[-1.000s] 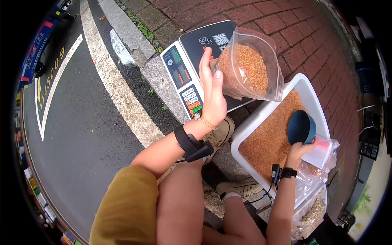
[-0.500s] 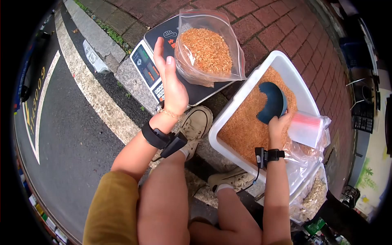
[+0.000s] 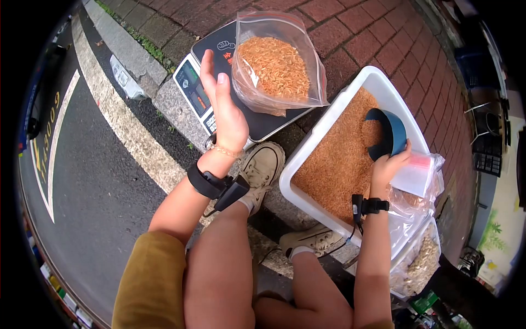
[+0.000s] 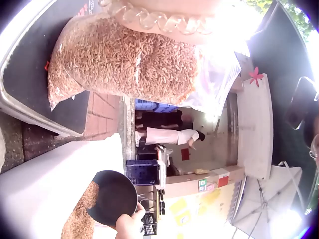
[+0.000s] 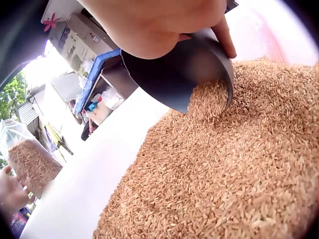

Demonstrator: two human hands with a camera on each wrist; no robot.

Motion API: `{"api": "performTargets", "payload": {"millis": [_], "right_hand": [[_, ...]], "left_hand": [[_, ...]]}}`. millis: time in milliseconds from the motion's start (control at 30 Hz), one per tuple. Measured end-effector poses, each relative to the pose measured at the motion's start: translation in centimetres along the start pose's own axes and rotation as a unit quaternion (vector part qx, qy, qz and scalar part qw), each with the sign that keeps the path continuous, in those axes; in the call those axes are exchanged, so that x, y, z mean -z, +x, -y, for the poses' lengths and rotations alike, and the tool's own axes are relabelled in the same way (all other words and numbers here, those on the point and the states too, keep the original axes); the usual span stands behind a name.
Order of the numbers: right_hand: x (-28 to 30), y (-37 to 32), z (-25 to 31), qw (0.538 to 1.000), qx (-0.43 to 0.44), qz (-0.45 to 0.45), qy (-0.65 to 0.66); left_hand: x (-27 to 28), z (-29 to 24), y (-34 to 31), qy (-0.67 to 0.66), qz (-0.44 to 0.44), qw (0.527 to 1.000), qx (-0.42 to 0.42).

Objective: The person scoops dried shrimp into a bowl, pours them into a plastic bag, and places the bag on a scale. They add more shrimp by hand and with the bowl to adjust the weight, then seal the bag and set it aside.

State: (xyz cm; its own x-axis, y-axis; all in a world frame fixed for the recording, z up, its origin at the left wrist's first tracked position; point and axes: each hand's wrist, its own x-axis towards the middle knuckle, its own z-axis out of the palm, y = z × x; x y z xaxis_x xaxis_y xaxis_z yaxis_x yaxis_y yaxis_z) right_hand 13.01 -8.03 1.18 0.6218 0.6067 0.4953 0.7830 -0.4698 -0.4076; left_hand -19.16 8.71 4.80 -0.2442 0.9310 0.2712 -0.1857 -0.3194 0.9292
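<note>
My right hand grips a dark blue bowl by its near side, over a white plastic tub of reddish-brown rice. Tilted on its side, the bowl has some rice in its mouth, and in the right wrist view its lower rim meets the heap. My left hand is raised with straight fingers, palm side towards a clear zip bag part filled with the same rice. That bag stands with its mouth spread on a digital scale.
At the tub's right end lie a stack of red-edged zip bags and crumpled clear plastic. A bag of pale grains stands beyond it. My shoes are between scale and tub, by the kerb. Crates and a person in white appear behind.
The bowl dipped into the rice, then moved right and now holds some. The head view swung, shifting the scene left. My left hand keeps its straight-fingered pose beside the bag.
</note>
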Motion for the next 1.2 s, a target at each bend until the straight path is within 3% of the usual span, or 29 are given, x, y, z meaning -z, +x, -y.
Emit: {"api": "performTargets", "payload": {"millis": [167,267,300,333,467,533,667,767,800,867,900,933,1000,1033,1167,1200], "right_hand": [[-0.8,0.8,-2.2,1.000,0.009,-0.024,0.016],[-1.3,1.2,-3.0,0.997,-0.066,-0.011,0.043],[-0.6,1.5,-0.9,0.949,-0.259,0.017,0.181],[0.2,2.1,0.9,0.844,-0.436,0.044,0.309],[3.3,3.7,3.9,0.837,-0.419,0.115,0.332],[4.8,4.8,4.3,0.780,-0.409,0.165,0.445],[9.5,6.3,9.1,0.747,-0.373,0.197,0.514],[11.4,6.6,12.1,0.743,-0.334,0.163,0.557],[12.1,6.8,15.7,0.747,-0.339,0.135,0.555],[12.2,7.7,14.0,0.707,-0.264,0.175,0.632],[12.6,7.5,17.6,0.743,-0.258,0.140,0.601],[12.1,7.4,18.6,0.742,-0.256,0.141,0.603],[11.3,7.3,20.2,0.778,-0.172,0.076,0.599],[11.2,6.7,22.9,0.812,-0.164,0.046,0.558],[10.2,4.5,27.2,0.828,-0.175,0.028,0.531],[10.4,4.2,28.4,0.851,-0.169,0.033,0.497]], "left_hand": [[0.0,-0.1,0.1,-0.001,-0.005,1.000,0.007],[0.2,0.0,0.1,0.005,0.004,1.000,0.004],[0.2,-0.1,0.1,0.005,0.004,1.000,0.004],[0.1,-0.2,0.0,0.006,0.003,1.000,0.009],[0.0,0.0,-0.1,-0.002,0.013,1.000,0.010],[-0.3,-0.3,-0.3,-0.008,0.015,1.000,0.009],[-0.5,-0.8,-0.8,-0.003,0.057,0.998,0.020],[-0.6,-0.5,-0.8,-0.009,0.058,0.998,0.018],[-0.7,-0.4,-0.9,-0.017,0.058,0.998,0.018],[-0.7,-0.2,-0.9,-0.038,0.059,0.997,0.018],[-0.8,0.0,-0.8,-0.055,0.060,0.997,0.016],[-0.8,0.2,-0.8,-0.081,0.059,0.995,0.013],[-0.9,0.4,-1.0,-0.088,0.056,0.994,0.014],[-1.0,-0.1,-1.2,-0.022,0.052,0.997,0.046],[-1.0,-0.2,-1.6,-0.039,0.075,0.994,0.062],[-0.9,-0.2,-1.5,-0.040,0.073,0.995,0.063]]}}
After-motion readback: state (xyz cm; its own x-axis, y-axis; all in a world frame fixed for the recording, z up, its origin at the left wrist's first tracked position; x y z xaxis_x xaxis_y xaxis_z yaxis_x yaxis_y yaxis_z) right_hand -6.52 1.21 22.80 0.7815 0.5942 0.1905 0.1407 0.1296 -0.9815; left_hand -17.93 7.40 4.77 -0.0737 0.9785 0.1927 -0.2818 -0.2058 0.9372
